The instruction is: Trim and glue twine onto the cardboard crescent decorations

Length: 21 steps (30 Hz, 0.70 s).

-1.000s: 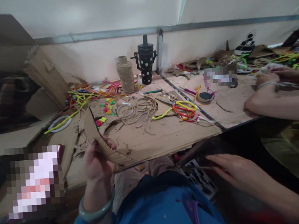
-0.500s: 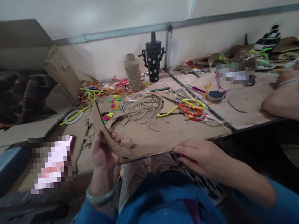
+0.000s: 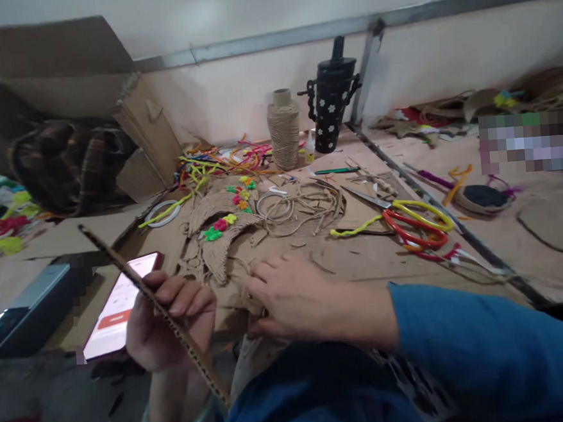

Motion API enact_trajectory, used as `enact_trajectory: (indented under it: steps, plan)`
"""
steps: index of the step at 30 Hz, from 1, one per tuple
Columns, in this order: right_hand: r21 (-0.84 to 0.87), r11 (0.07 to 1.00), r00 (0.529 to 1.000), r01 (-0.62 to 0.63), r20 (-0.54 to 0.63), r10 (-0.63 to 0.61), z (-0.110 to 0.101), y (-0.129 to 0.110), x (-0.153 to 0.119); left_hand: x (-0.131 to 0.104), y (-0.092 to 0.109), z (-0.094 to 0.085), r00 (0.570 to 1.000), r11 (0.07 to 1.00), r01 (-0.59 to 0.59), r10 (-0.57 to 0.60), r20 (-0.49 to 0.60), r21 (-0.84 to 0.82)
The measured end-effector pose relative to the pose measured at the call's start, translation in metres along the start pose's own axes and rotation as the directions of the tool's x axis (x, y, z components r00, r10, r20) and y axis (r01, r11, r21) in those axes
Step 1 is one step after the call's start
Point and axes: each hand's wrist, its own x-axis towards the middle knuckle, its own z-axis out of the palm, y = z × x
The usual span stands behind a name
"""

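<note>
A curved cardboard strip (image 3: 174,328), seen edge-on, is pinched in the closed fingers of my left hand (image 3: 173,315), above the front edge of the table. My right hand (image 3: 292,294) reaches over the table's front edge, palm down, its fingertips at some tan twine or scraps beside a twine-wrapped crescent (image 3: 222,257); what lies under the fingers is hidden. Green, pink and yellow flower shapes (image 3: 219,227) sit on the wrapped pieces. Behind my right hand lies loose twine (image 3: 305,206). Scissors (image 3: 415,227) with red and yellow handles rest to the right.
A twine spool (image 3: 284,130), a small glue bottle (image 3: 310,148) and a black flowered tumbler (image 3: 332,108) stand at the back. Left are an open cardboard box (image 3: 148,133), a lit phone (image 3: 119,312) and a dark case (image 3: 32,305). Colored stems (image 3: 201,171) lie near the box.
The view has shifted left. My left hand has turned the cardboard strip edge-on and moved it left and down. My right hand has come from the table's front edge onto the scraps beside the crescent.
</note>
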Motion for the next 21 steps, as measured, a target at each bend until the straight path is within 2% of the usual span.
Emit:
enact_trajectory:
  steps: [5,13,15,18,21]
  plan:
    - [0.008,1.0,1.0,0.006,0.013,-0.006,0.005,0.008,0.012,0.007,0.005,0.006,0.998,0.998,-0.023,0.027,-0.049,0.062]
    - [0.103,0.993,0.997,-0.058,0.049,0.054,-0.009,0.037,0.006,0.022,-0.007,0.022,0.995,0.986,-0.06,0.072,-0.073,0.155]
    - [0.142,0.988,0.996,-0.069,0.057,0.062,-0.011,0.045,0.002,0.022,-0.011,0.022,0.989,0.977,-0.062,0.087,-0.116,0.206]
    - [0.192,0.976,0.994,-0.106,0.048,0.098,-0.015,0.057,-0.004,0.018,-0.013,0.017,0.966,0.961,-0.041,0.108,-0.235,0.274]
    - [0.24,0.962,0.992,-0.129,0.031,0.125,-0.023,0.062,-0.013,0.012,-0.014,0.009,0.947,0.917,0.077,0.055,-0.316,0.392]
